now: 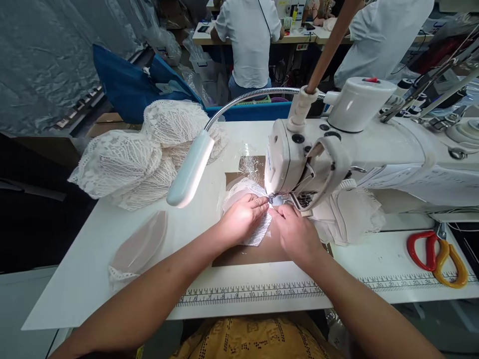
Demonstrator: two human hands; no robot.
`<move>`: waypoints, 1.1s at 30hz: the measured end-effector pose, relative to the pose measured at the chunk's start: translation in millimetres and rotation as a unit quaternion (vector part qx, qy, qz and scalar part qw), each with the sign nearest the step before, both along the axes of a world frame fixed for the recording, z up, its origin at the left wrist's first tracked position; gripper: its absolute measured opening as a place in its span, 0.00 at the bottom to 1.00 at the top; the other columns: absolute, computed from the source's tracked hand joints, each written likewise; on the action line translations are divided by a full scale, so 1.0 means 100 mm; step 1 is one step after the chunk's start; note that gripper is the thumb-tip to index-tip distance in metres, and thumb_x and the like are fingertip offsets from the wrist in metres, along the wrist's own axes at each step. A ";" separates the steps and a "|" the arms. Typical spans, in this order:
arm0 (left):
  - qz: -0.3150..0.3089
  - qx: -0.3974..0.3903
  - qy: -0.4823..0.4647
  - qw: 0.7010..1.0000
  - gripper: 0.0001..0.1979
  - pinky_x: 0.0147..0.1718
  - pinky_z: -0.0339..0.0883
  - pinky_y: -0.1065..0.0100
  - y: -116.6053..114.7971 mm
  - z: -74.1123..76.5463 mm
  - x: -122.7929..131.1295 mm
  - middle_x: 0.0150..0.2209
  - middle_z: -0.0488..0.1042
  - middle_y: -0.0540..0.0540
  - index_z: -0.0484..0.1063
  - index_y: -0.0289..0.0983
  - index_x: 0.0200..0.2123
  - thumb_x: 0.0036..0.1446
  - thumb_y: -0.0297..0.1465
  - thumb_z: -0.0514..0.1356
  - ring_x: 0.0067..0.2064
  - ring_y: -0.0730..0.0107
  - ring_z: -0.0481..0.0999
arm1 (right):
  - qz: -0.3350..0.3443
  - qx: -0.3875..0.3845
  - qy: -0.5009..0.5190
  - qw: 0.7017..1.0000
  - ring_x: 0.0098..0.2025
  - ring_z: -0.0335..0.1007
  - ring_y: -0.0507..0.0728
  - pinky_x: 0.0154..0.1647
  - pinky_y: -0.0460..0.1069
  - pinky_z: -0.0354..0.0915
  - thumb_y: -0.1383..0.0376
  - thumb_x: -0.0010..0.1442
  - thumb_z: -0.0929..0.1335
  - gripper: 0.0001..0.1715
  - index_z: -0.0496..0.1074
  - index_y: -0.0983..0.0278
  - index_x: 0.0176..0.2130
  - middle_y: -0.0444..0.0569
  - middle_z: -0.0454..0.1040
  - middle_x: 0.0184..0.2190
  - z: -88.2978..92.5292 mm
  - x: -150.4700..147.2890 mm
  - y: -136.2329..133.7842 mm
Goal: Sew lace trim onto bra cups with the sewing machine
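Observation:
A white lace piece (258, 234) lies under the needle area of the white sewing machine (279, 164). My left hand (243, 217) rests on the lace, its fingers closed on the edge beside the presser foot. Just to the right, my right hand (295, 232) has its thumb and fingers pinched at the same lace edge. The needle itself is hard to make out behind the fingertips. Brown tape (247, 254) covers the table under the work.
Lace cups (119, 159) are heaped at the left back, and a beige cup piece (140, 244) lies nearer. A lamp (190, 169) arches over the table. White fabric pieces (348, 214) and red-and-yellow scissors (436, 257) lie to the right. People in white shirts are beyond.

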State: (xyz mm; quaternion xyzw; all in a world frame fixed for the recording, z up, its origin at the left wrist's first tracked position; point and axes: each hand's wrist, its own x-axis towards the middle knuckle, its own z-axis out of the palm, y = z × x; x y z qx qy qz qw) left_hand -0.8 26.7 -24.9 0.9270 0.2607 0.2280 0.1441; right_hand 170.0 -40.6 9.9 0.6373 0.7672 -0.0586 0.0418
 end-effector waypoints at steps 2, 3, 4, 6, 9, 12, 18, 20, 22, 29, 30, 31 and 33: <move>-0.003 0.003 0.003 1.000 0.15 0.43 0.72 0.55 0.03 -0.02 -0.01 0.53 0.72 0.35 0.71 0.33 0.52 0.67 0.30 0.50 0.48 0.57 0.73 | -0.004 -0.001 -0.003 1.000 0.41 0.68 0.57 0.30 0.49 0.58 0.74 0.63 0.59 0.28 0.66 0.58 0.58 0.52 0.73 0.45 0.00 -0.01 0.01; -0.005 0.003 0.005 1.000 0.15 0.42 0.72 0.55 0.04 -0.02 -0.02 0.53 0.72 0.36 0.71 0.33 0.52 0.67 0.30 0.50 0.48 0.57 0.73 | -0.005 0.000 -0.003 1.000 0.40 0.68 0.57 0.30 0.49 0.58 0.74 0.63 0.59 0.28 0.66 0.57 0.59 0.51 0.73 0.46 0.00 -0.01 0.01; -0.007 0.006 0.007 1.000 0.15 0.41 0.72 0.55 0.05 -0.02 -0.02 0.53 0.73 0.36 0.71 0.34 0.52 0.66 0.30 0.50 0.47 0.57 0.73 | -0.005 0.001 -0.001 1.000 0.40 0.68 0.57 0.30 0.49 0.58 0.74 0.63 0.59 0.28 0.66 0.57 0.59 0.51 0.73 0.46 0.00 -0.01 0.01; -0.009 0.016 0.010 1.000 0.15 0.40 0.72 0.56 0.06 0.00 -0.03 0.52 0.73 0.37 0.71 0.34 0.52 0.66 0.29 0.51 0.44 0.57 0.74 | -0.003 0.004 0.002 1.000 0.39 0.68 0.56 0.30 0.49 0.58 0.74 0.63 0.59 0.28 0.66 0.57 0.59 0.51 0.73 0.46 0.00 -0.01 0.01; -0.006 0.041 0.013 0.999 0.15 0.37 0.71 0.57 0.08 0.05 -0.02 0.51 0.75 0.39 0.72 0.34 0.50 0.65 0.29 0.51 0.41 0.58 0.74 | 0.002 0.007 0.006 1.000 0.39 0.68 0.56 0.29 0.49 0.57 0.75 0.61 0.59 0.29 0.65 0.58 0.59 0.51 0.73 0.45 0.00 -0.01 0.01; 0.005 0.055 0.022 0.998 0.14 0.37 0.71 0.58 0.08 0.08 -0.01 0.49 0.76 0.39 0.73 0.33 0.49 0.65 0.29 0.51 0.39 0.60 0.73 | 0.007 0.012 0.010 1.000 0.37 0.67 0.56 0.28 0.48 0.56 0.78 0.58 0.60 0.33 0.65 0.58 0.60 0.51 0.73 0.42 -0.02 0.01 0.00; 0.037 0.046 0.031 0.998 0.15 0.42 0.70 0.54 0.06 0.10 0.02 0.47 0.76 0.36 0.73 0.32 0.50 0.64 0.29 0.51 0.43 0.57 0.72 | 0.015 0.027 0.031 0.999 0.35 0.66 0.55 0.31 0.48 0.59 0.78 0.56 0.61 0.36 0.64 0.58 0.61 0.51 0.72 0.42 -0.07 0.04 -0.02; 0.044 0.035 0.044 0.997 0.17 0.46 0.68 0.51 0.05 0.12 0.02 0.49 0.75 0.35 0.72 0.32 0.51 0.64 0.30 0.51 0.48 0.55 0.71 | 0.011 0.020 0.032 0.999 0.36 0.66 0.55 0.32 0.48 0.60 0.78 0.56 0.60 0.35 0.65 0.58 0.61 0.52 0.71 0.43 -0.07 0.05 -0.02; 0.046 0.026 0.065 0.996 0.18 0.50 0.65 0.50 0.04 0.15 0.01 0.51 0.73 0.35 0.70 0.31 0.53 0.64 0.31 0.51 0.52 0.52 0.69 | 0.007 0.016 0.034 0.999 0.38 0.67 0.56 0.33 0.48 0.60 0.78 0.57 0.60 0.34 0.66 0.59 0.60 0.53 0.71 0.43 -0.07 0.05 -0.02; 0.082 0.008 0.138 0.987 0.26 0.57 0.56 0.45 -0.05 0.18 -0.01 0.61 0.63 0.33 0.63 0.29 0.59 0.63 0.38 0.53 0.62 0.41 0.58 | 0.007 0.045 0.045 0.998 0.36 0.68 0.56 0.36 0.50 0.62 0.76 0.60 0.58 0.29 0.67 0.62 0.58 0.53 0.72 0.46 -0.08 0.05 -0.05; 0.091 0.000 0.144 0.985 0.27 0.58 0.55 0.45 -0.06 0.22 -0.04 0.61 0.62 0.33 0.62 0.28 0.59 0.62 0.38 0.53 0.62 0.41 0.58 | 0.006 0.054 0.050 0.997 0.36 0.69 0.56 0.36 0.50 0.62 0.75 0.60 0.58 0.29 0.68 0.62 0.58 0.52 0.73 0.46 -0.09 0.06 -0.05; 0.097 -0.014 0.150 0.984 0.27 0.57 0.56 0.45 -0.09 0.28 -0.08 0.61 0.63 0.33 0.63 0.29 0.59 0.61 0.39 0.55 0.61 0.40 0.58 | 0.008 0.064 0.057 0.996 0.36 0.69 0.56 0.36 0.50 0.62 0.75 0.60 0.58 0.28 0.68 0.62 0.57 0.52 0.73 0.45 -0.10 0.06 -0.06; 0.095 -0.053 0.149 0.983 0.24 0.55 0.60 0.50 -0.16 0.45 -0.24 0.58 0.66 0.34 0.66 0.32 0.55 0.60 0.39 0.57 0.58 0.44 0.63 | 0.018 0.083 0.069 0.994 0.37 0.69 0.56 0.35 0.50 0.62 0.75 0.60 0.58 0.27 0.69 0.62 0.56 0.51 0.74 0.43 -0.11 0.07 -0.07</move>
